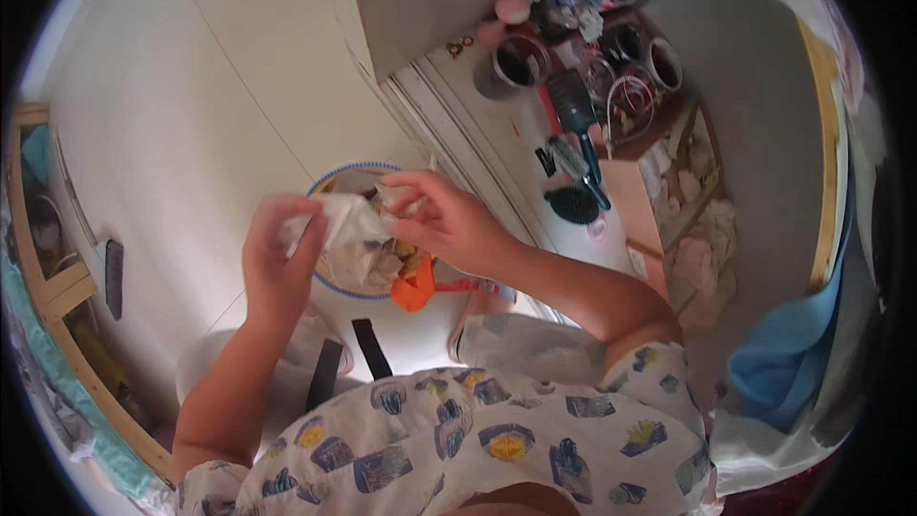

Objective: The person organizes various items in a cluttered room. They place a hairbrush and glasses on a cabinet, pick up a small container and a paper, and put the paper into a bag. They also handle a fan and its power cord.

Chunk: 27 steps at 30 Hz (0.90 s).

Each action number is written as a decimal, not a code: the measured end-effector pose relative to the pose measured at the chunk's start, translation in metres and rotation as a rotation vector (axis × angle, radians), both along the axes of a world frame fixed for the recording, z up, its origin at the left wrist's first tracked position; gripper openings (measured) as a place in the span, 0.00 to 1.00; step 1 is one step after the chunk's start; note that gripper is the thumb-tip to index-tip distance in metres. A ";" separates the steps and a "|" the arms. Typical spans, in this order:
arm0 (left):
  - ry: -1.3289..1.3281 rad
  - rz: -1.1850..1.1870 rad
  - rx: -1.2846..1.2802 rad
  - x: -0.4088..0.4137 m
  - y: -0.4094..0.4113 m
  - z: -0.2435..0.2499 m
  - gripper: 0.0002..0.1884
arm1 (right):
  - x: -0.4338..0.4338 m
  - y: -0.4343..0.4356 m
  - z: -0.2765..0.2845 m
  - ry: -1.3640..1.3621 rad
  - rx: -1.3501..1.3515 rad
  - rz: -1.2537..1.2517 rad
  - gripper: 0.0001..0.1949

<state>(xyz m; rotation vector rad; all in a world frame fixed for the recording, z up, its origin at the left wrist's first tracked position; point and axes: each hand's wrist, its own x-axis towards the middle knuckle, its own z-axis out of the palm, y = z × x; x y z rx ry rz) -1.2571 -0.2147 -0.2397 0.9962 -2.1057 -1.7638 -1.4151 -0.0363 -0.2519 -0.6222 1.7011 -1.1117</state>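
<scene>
Between my hands, a white crumpled sheet, thin like tissue or film, is held over a round waste basket [335, 291] with a blue rim. My left hand [283, 251], somewhat blurred, pinches the left end of the white sheet [351, 218]. Its right end lies at the fingers of my right hand [448, 226], thumb and fingertips close together. Below, crumpled pale waste [369, 265] fills the basket, and an orange piece [413, 288] hangs over its near right rim. The basket's far contents are partly hidden by my hands.
To the right, a paddle hairbrush [571, 104], a round hairbrush [573, 161] and a black oval brush [571, 206] lie beside several cups and a dark bin [512, 68]. An open cardboard box [634, 208] holds crumpled paper. A floor brush [113, 279] stands at left, near a wooden frame [71, 290].
</scene>
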 end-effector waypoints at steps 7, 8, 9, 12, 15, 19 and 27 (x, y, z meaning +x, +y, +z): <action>0.027 -0.257 0.221 -0.037 0.025 -0.001 0.18 | 0.021 -0.012 0.001 -0.359 -0.356 -0.604 0.15; 0.046 -0.362 0.145 -0.036 0.026 -0.004 0.21 | 0.022 -0.009 -0.002 -0.256 -0.287 -0.563 0.14; 0.015 -0.468 0.084 -0.034 0.027 -0.007 0.25 | 0.021 -0.005 -0.005 -0.136 -0.268 -0.545 0.14; 0.085 -0.640 0.276 -0.026 0.030 -0.011 0.30 | 0.005 0.017 -0.018 0.245 -0.002 -0.395 0.11; 0.133 -0.709 0.133 -0.020 0.035 -0.008 0.32 | -0.060 0.048 -0.047 0.942 0.174 -0.193 0.11; 0.050 -0.784 -0.133 -0.014 0.030 -0.003 0.32 | -0.135 0.081 -0.111 1.397 0.449 0.044 0.10; 0.041 -0.763 -0.201 -0.009 0.013 0.014 0.30 | -0.119 0.065 -0.165 1.431 0.569 -0.237 0.12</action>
